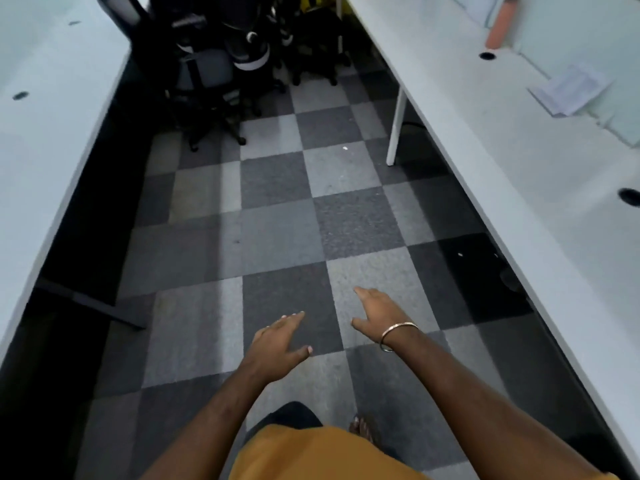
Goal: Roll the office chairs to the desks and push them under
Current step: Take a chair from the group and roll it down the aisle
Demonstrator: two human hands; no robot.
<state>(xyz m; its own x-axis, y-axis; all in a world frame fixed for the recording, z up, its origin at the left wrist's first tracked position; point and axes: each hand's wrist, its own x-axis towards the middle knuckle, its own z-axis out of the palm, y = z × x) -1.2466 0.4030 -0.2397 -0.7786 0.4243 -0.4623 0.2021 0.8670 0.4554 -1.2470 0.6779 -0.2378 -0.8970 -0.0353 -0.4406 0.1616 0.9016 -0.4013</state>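
Observation:
Several black office chairs (pixel 214 77) stand bunched at the far end of the aisle, the nearest with a grey seat and black wheeled base. A long white desk (pixel 45 140) runs down the left side and another white desk (pixel 519 174) down the right. My left hand (pixel 277 344) and my right hand (pixel 377 315), with a metal bangle on its wrist, are stretched forward over the checkered carpet, fingers straight, holding nothing. Both hands are far short of the chairs.
A white desk leg (pixel 396 126) stands at the right desk's edge. Papers (pixel 568 90) and an orange cylinder (pixel 502 26) lie on the right desk. A dark floor bar (pixel 90 303) juts out under the left desk. The grey checkered carpet (pixel 277 220) runs between the desks.

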